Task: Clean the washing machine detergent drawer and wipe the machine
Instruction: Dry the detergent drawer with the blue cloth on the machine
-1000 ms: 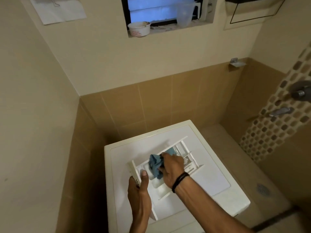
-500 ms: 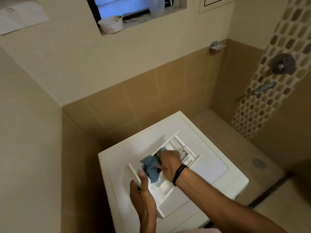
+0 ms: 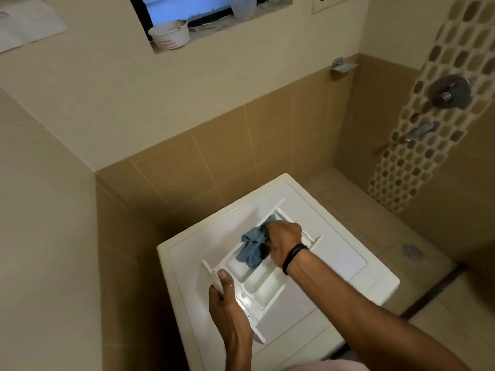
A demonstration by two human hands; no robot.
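A white detergent drawer (image 3: 263, 283) lies on top of the white washing machine (image 3: 345, 259), which stands in a tiled corner. My left hand (image 3: 227, 297) grips the drawer's front panel at its near left end, thumb over the edge. My right hand (image 3: 284, 241), with a black band on the wrist, holds a bunched blue cloth (image 3: 251, 247) and presses it into a compartment in the far half of the drawer. The nearer compartments lie uncovered.
Tiled walls close in behind and to the left of the machine. A shower valve (image 3: 450, 92) and a tap (image 3: 420, 131) are on the right wall, a floor drain (image 3: 412, 251) below. A white tub (image 3: 170, 36) sits on the window ledge.
My right hand has worked the blue cloth from the drawer's middle toward its far end. My left hand keeps its hold on the front panel. My view has tilted.
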